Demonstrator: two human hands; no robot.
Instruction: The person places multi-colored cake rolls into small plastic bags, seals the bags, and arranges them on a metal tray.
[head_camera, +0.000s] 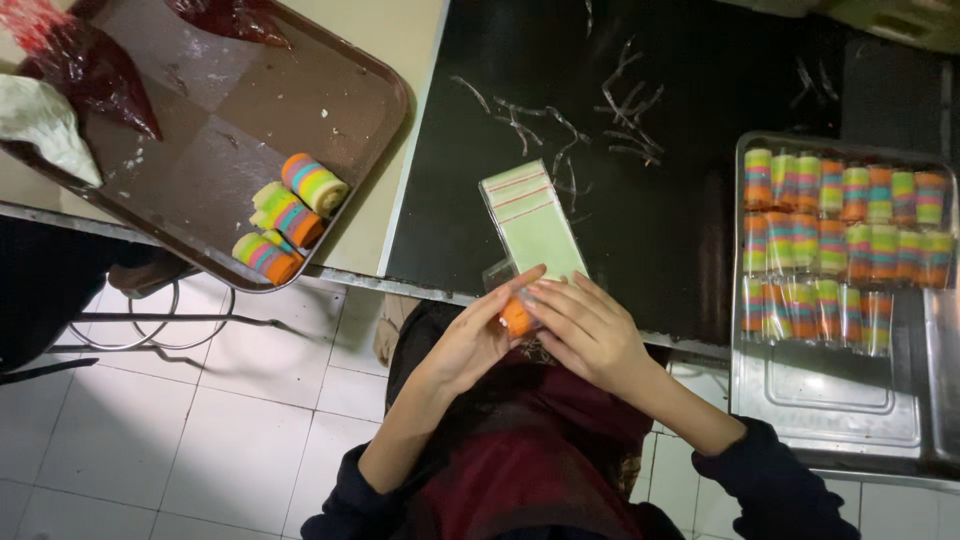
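**Two hands easing a soft rainbow roll cake into a clear sleeve**

Nearest the camera, the left hand (470, 335) and right hand (585, 330) close together around an orange-ended roll cake (517, 317), fingers curled loosely over it at the table's edge. It looks light, spongy and easily crushed, so a gentle hold along its sides seems wisest. Just beyond lies a stack of thin plastic sleeves (530, 220), likely slippery. Farther left, a brown tray (200, 130) holds three unwrapped rolls (290, 215); farther right, a metal tray (830, 400) carries rows of wrapped rolls (845, 240).
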